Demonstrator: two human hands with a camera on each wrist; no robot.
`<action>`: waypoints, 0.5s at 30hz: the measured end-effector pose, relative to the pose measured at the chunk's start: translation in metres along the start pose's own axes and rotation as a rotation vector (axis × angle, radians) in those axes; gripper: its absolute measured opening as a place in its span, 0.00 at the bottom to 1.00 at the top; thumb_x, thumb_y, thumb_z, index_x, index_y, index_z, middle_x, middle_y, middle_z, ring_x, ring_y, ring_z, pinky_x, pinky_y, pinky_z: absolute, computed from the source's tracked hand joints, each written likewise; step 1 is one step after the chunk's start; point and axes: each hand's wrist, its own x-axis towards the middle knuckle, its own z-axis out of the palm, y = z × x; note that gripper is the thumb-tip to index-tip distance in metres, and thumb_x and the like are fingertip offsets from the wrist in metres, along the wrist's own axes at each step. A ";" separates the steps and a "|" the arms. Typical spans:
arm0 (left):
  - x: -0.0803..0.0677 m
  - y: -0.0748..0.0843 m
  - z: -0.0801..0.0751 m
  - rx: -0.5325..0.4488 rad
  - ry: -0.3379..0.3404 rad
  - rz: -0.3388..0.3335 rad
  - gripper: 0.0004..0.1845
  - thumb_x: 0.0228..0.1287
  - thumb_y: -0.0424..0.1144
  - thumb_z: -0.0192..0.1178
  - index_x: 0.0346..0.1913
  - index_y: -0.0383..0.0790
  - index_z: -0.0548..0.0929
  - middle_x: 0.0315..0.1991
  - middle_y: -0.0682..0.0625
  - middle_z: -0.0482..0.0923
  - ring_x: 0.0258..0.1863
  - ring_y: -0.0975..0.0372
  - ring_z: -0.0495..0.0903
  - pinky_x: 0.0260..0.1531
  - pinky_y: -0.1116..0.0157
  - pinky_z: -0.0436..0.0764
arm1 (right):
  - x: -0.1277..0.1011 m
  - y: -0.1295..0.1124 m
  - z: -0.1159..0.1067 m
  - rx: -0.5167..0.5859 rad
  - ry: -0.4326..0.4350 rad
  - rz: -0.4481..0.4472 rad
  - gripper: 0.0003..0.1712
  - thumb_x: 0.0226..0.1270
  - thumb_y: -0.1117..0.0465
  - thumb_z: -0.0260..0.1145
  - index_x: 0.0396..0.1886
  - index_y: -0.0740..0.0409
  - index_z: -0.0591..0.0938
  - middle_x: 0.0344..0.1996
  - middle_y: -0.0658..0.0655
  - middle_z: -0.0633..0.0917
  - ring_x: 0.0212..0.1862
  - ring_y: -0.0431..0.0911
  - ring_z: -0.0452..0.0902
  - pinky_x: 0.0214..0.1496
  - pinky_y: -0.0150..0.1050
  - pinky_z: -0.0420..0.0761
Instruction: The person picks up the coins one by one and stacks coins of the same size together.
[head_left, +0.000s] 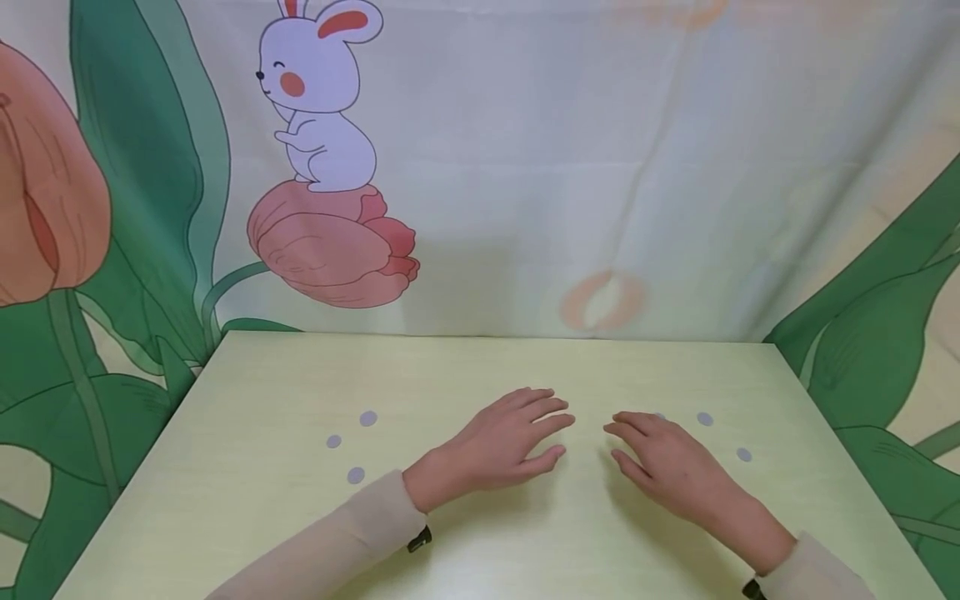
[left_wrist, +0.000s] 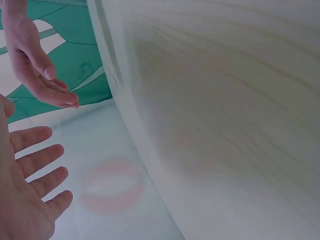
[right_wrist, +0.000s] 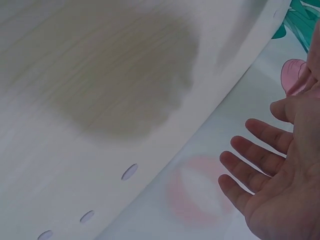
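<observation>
Pale yellow-green wood grain covers the tabletop (head_left: pixel 480 533), which stands before a printed cloth backdrop (head_left: pixel 570 167) of a white rabbit (head_left: pixel 318 100) sitting on a pink tulip (head_left: pixel 330 246) among broad green leaves.

Both hands hover just over the middle of the tabletop, palms down, fingertips pointing toward each other with a narrow gap between them. The left hand (head_left: pixel 498 442) has its fingers straight and lightly spread and holds nothing; the left wrist view shows the same relaxed, spread fingers (left_wrist: pixel 37 160). The right hand (head_left: pixel 663 462) is likewise loose and flat, gripping nothing, and its fingers (right_wrist: pixel 250 165) stand apart in the right wrist view.

Outward from the hands lie small grey round discs. To the left, well apart from the left hand, are three: one farther back (head_left: pixel 367 418), one beside it (head_left: pixel 333 441), one nearer the front edge (head_left: pixel 356 475). To the right, two show plainly just beyond the right hand (head_left: pixel 704 418) (head_left: pixel 743 454), and a further disc seems to peep out at the knuckles, though it is mostly hidden. The right wrist view catches three discs in a row (right_wrist: pixel 129 172).

By my judgement this is a resting pose, with no disc picked up yet. A first move would call for one hand to swing outward to its own group and pinch a flat, thin disc off the smooth surface, which likely needs a fingernail edge or a slide.
</observation>
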 end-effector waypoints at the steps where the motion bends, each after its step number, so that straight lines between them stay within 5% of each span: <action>1: 0.001 0.001 0.000 -0.001 0.006 0.003 0.24 0.78 0.53 0.48 0.68 0.50 0.77 0.68 0.53 0.74 0.73 0.57 0.65 0.74 0.59 0.59 | -0.001 0.002 0.000 -0.003 -0.005 0.006 0.20 0.71 0.56 0.67 0.58 0.61 0.82 0.58 0.62 0.82 0.59 0.58 0.80 0.60 0.54 0.78; 15: 0.015 0.010 -0.001 -0.010 0.047 0.028 0.23 0.78 0.53 0.48 0.68 0.49 0.77 0.68 0.52 0.75 0.73 0.57 0.66 0.74 0.61 0.59 | -0.008 0.018 0.003 -0.006 0.024 0.023 0.18 0.70 0.58 0.68 0.56 0.61 0.83 0.56 0.62 0.83 0.56 0.58 0.81 0.59 0.55 0.79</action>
